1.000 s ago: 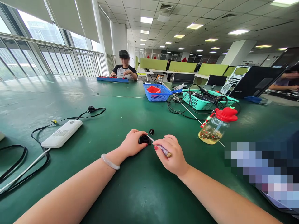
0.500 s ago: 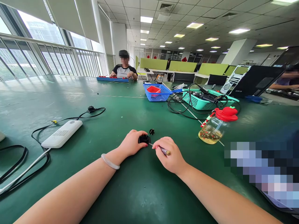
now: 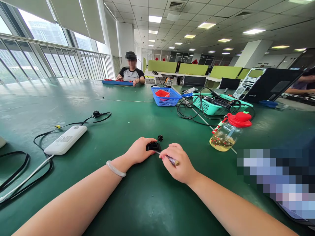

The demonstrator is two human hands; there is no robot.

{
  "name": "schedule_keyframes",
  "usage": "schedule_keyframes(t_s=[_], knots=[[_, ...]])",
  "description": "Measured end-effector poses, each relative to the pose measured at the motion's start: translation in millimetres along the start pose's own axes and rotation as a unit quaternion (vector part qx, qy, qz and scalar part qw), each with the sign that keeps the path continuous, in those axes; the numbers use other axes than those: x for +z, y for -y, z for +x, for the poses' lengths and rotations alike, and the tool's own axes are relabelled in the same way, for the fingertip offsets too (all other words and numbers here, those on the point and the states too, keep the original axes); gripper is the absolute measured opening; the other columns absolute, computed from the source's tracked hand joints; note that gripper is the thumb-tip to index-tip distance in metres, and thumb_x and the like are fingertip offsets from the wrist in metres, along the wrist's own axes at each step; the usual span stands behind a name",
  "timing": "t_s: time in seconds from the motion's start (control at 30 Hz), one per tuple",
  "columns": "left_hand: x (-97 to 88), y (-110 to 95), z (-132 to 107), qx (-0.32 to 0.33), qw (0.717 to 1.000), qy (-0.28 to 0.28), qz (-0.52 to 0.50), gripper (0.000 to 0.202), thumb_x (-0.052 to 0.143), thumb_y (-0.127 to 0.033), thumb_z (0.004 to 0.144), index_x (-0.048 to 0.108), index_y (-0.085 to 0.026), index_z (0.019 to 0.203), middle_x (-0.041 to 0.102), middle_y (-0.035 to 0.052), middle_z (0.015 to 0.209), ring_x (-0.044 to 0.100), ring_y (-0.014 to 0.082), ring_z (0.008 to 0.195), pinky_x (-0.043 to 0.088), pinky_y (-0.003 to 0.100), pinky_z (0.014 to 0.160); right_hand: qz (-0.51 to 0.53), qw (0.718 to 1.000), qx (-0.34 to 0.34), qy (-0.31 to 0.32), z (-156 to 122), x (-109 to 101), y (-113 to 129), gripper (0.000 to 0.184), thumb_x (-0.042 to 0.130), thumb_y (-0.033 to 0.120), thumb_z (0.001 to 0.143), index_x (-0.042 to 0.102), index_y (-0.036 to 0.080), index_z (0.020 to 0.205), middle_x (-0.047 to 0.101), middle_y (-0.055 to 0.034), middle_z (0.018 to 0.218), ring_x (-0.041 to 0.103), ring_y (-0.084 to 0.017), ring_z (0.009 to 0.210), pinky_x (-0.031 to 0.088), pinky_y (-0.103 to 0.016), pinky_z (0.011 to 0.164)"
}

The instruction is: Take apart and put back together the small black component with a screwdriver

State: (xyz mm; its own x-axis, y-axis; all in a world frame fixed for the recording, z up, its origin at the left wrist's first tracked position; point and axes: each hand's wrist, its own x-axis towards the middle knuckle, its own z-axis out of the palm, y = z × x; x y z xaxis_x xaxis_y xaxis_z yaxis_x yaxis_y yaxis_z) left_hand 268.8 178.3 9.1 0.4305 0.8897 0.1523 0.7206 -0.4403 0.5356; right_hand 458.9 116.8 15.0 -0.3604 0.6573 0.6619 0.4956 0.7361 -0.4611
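My left hand [image 3: 139, 150] rests on the green table [image 3: 147, 203], its fingers closed round a small black module [image 3: 153, 146]. My right hand [image 3: 177, 163] pinches a thin metal-tipped tool [image 3: 169, 158] like a pen, and the tip touches the module's right side. A tiny black part [image 3: 160, 138] lies loose on the table just beyond the module. A pale bangle [image 3: 115, 169] sits on my left wrist.
A white power bank [image 3: 65, 140] with black and white cables lies at left. A glass jar with a red lid [image 3: 230, 131] stands at right. Behind are a blue basket [image 3: 165, 97] and a teal basket [image 3: 216, 106] with cables. A person [image 3: 131, 70] sits at the far end.
My right hand has drawn closer to the module and lowered the tool's tip against it. My left hand has stayed on the module.
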Motion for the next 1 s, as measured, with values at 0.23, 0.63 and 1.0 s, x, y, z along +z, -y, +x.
schedule_keyframes(t_s=[0.23, 0.63, 1.0], knots=[[-0.7, 1.3, 1.5, 0.0, 1.0, 0.01, 0.0, 0.049, 0.067, -0.033, 0.074, 0.062, -0.029, 0.123, 0.07, 0.0031, 0.115, 0.061, 0.0248, 0.107, 0.048, 0.038, 0.097, 0.01, 0.999, 0.043, -0.006, -0.3, 0.1, -4.3, 0.021, 0.046, 0.02, 0.09, 0.061, 0.024, 0.075, 0.069, 0.0023, 0.072, 0.06, -0.014, 0.064, 0.043, -0.036, 0.089], [0.2, 2.7, 1.6, 0.003, 1.0, 0.003, 0.009, 0.047, 0.065, -0.033, 0.076, 0.062, -0.028, 0.122, 0.07, 0.0042, 0.113, 0.061, 0.0256, 0.106, 0.049, 0.039, 0.095, 0.001, 0.981, 0.183, -0.059, 1.7, -5.1, -15.1, 0.035, 0.04, 0.036, 0.093, 0.062, 0.023, 0.069, 0.059, -0.0009, 0.06, 0.058, -0.018, 0.069, 0.043, -0.028, 0.067], [-1.8, -0.9, -0.1, 0.014, 1.0, 0.01, 0.004, 0.047, 0.064, -0.034, 0.077, 0.061, -0.027, 0.124, 0.069, 0.0035, 0.118, 0.061, 0.0253, 0.109, 0.048, 0.038, 0.098, 0.209, 0.926, 0.304, -0.085, 4.8, 3.1, -37.7, 0.039, 0.048, 0.052, 0.088, 0.063, 0.02, 0.073, 0.054, 0.0006, 0.061, 0.052, -0.014, 0.057, 0.044, -0.026, 0.058]])
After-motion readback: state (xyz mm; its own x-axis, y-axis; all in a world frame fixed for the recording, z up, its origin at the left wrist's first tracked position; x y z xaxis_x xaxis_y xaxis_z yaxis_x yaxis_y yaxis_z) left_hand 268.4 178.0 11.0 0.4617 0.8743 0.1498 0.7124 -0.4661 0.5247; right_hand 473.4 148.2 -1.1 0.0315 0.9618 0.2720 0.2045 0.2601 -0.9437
